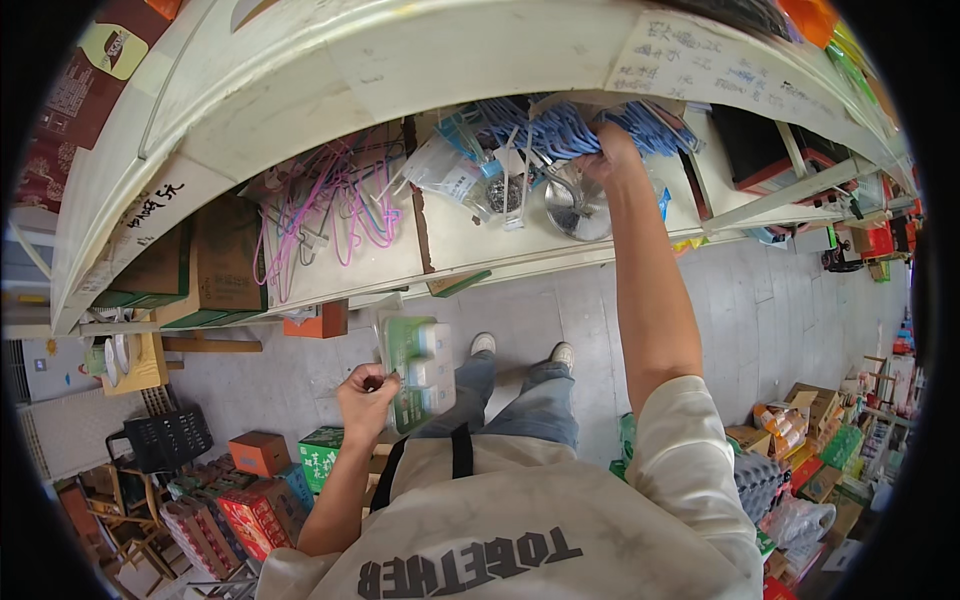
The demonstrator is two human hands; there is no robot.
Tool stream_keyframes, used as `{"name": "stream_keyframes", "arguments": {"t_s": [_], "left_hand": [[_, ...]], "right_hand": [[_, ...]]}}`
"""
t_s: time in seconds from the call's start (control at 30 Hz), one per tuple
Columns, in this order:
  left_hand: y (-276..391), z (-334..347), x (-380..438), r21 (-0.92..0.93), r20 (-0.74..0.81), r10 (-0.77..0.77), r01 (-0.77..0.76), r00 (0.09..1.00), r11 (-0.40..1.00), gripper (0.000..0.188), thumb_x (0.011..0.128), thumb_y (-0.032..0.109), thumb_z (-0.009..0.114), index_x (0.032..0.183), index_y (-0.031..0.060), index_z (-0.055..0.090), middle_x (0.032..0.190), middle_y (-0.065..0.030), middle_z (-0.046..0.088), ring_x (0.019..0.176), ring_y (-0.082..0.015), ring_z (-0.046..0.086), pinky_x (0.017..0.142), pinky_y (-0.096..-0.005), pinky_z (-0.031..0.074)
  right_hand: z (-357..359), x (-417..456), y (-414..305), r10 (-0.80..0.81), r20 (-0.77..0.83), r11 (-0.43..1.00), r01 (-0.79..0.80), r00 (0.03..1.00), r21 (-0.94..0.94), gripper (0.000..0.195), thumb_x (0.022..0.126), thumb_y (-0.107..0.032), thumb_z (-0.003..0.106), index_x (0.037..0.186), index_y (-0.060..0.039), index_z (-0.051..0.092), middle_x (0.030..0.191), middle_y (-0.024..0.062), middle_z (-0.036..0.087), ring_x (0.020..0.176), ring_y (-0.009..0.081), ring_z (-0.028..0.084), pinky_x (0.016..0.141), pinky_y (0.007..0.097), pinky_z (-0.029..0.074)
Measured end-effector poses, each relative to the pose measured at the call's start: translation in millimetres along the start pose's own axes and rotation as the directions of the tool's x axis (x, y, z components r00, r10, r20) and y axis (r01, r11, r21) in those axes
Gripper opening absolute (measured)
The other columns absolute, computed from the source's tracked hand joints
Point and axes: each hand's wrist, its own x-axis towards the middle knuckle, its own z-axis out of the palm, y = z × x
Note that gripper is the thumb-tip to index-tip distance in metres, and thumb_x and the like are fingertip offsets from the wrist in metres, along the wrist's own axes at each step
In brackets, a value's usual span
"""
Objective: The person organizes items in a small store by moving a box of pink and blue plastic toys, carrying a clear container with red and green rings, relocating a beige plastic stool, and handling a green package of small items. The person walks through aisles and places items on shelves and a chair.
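My left hand point(367, 397) pinches the edge of a clear-and-green blister pack point(416, 371) with pale items inside, held above the floor in front of my waist. My right hand point(611, 154) reaches onto the shelf point(495, 247) and touches a dense row of blue hangers point(559, 131); its fingertips are partly hidden, so a grip cannot be told. Just below that hand lies a round metal strainer or lid point(574, 206). Left of it are a steel-wool scourer point(506, 191) and a clear plastic bag point(446, 172). Pink hangers point(337, 191) lie tangled further left.
An upper shelf edge point(420, 67) with handwritten paper labels overhangs the goods. Cardboard boxes point(225, 255) stand at the shelf's left end, a black-and-red box point(772, 157) at its right. Behind me are a black basket point(169, 439), a red carton point(259, 517) and stacked goods point(817, 450).
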Motion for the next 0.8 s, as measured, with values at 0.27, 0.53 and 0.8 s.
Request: {"name": "stream_keyframes", "arguments": {"t_s": [0.27,0.53,0.8], "left_hand": [[-4,5,9,0.038,0.013,0.031,-0.032,0.999,0.999,0.012,0.072,0.006,0.069,0.072,0.0015,0.058,0.062,0.0027,0.054,0.056,-0.0036,0.045,0.053,-0.0199,0.039],[-2,7,15,0.037,0.024,0.042,-0.043,0.999,0.998,0.013,0.071,0.006,0.069,0.074,0.0008,0.058,0.063,0.0013,0.055,0.057,-0.0043,0.047,0.053,-0.0210,0.041],[2,17,25,0.087,0.041,0.119,-0.123,0.992,0.989,0.014,0.070,0.006,0.069,0.074,0.0006,0.057,0.063,0.0000,0.054,0.056,-0.0056,0.048,0.054,-0.0221,0.042]], "right_hand": [[29,-28,-18,-0.090,0.027,0.985,0.085,0.996,0.148,0.024,0.093,-0.003,0.032,0.109,0.0044,0.047,0.098,0.0177,0.059,0.081,0.0254,0.063,0.068,0.0375,0.056],[22,-19,-17,-0.061,0.087,0.976,0.041,0.994,0.215,0.025,0.094,-0.006,0.032,0.111,0.0028,0.047,0.102,0.0166,0.058,0.086,0.0253,0.061,0.070,0.0385,0.056],[26,-33,-4,-0.022,0.085,0.996,0.014,0.996,0.091,0.026,0.090,-0.003,0.033,0.112,0.0027,0.046,0.103,0.0171,0.057,0.088,0.0270,0.060,0.075,0.0423,0.055]]}}
